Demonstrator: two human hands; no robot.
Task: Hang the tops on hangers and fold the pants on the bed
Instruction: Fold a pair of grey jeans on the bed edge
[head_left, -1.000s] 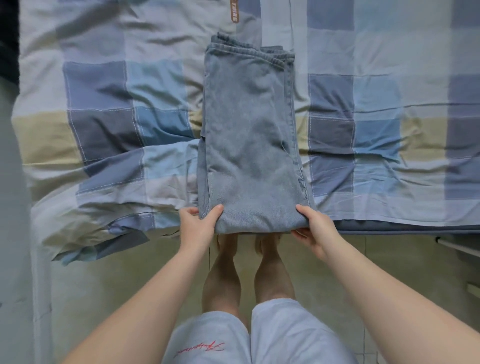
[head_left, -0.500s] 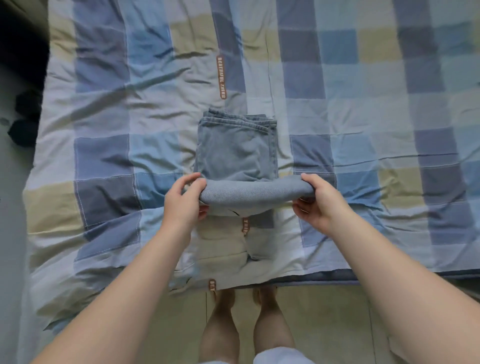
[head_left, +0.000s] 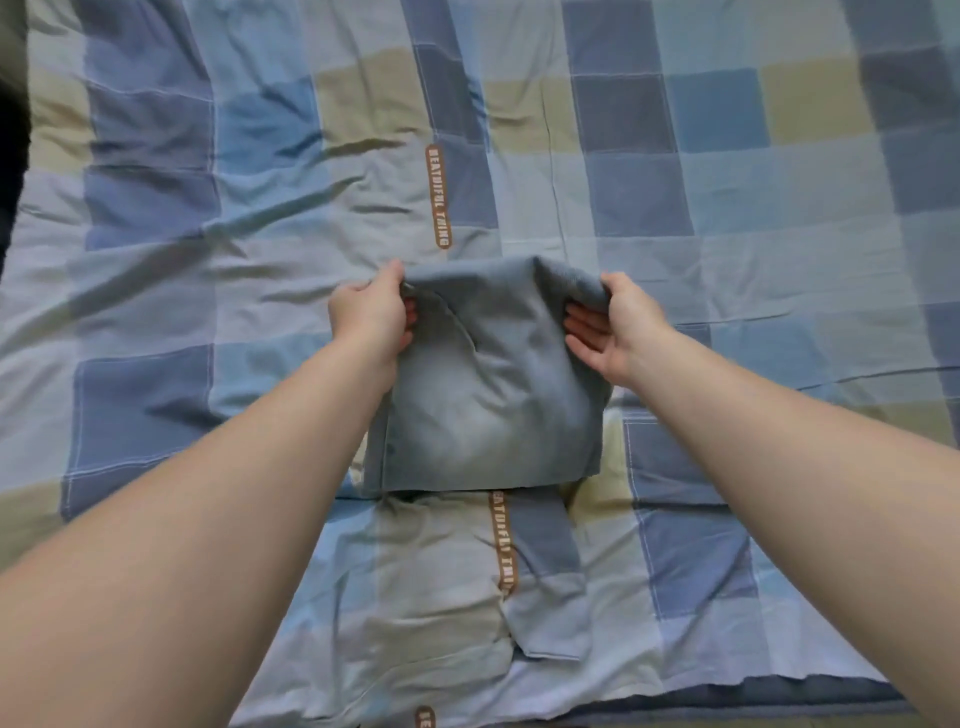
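Observation:
A pair of grey-blue denim pants lies folded into a compact square on the checked bed cover, in the middle of the view. My left hand grips the far left corner of the folded-over layer. My right hand holds the far right corner, thumb on top and fingers under the cloth. The far edge of the fold is still lifted a little between both hands. No tops or hangers are in sight.
The bed cover is wrinkled, with blue, grey and tan squares and brown printed labels. The bed's near edge runs along the bottom right. A dark gap lies past the bed's left side.
Both hands have carried the near end of the pants away from the bed edge and over onto the far part, halving the long strip into a square. The camera has leaned in over the bed.

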